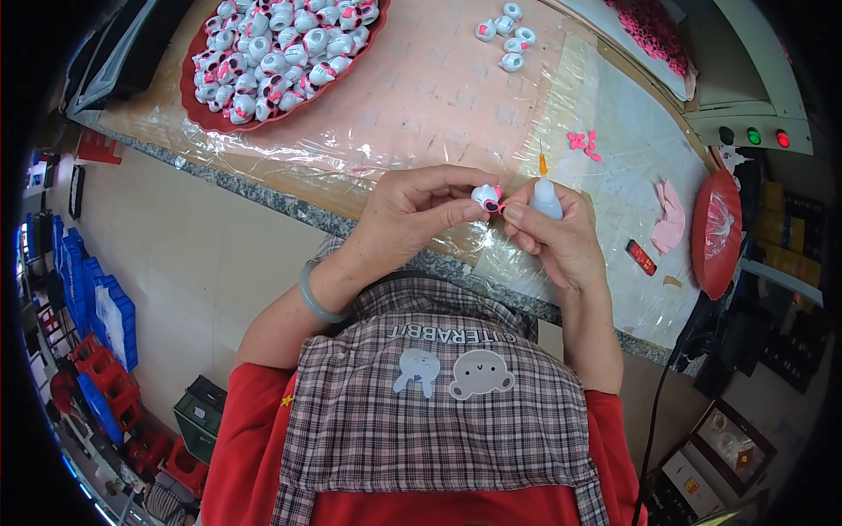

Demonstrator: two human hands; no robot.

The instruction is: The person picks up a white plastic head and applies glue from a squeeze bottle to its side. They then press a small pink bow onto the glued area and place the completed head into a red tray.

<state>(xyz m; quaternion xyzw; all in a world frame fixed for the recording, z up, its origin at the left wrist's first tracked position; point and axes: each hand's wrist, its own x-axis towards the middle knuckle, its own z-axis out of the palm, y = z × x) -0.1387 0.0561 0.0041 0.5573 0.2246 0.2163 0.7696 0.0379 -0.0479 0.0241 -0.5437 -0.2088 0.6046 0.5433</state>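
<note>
1. Left fingers (452, 213) pinch the white head (481, 194) over the surface (403, 114); solid grip;
2. right fingers (531, 223) cradle the squeeze bottle (545, 202), seemingly pinching the pink glasses (494, 208) too;
3. imo, worth seating those level, orange tip (543, 165) kept well clear

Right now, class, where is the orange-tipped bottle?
Right of centre in the head view, the bottle is in the right hand, below-left of the pink pieces.

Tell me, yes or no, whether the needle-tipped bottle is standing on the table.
No, the needle-tipped bottle is held in the person's right hand.
</note>
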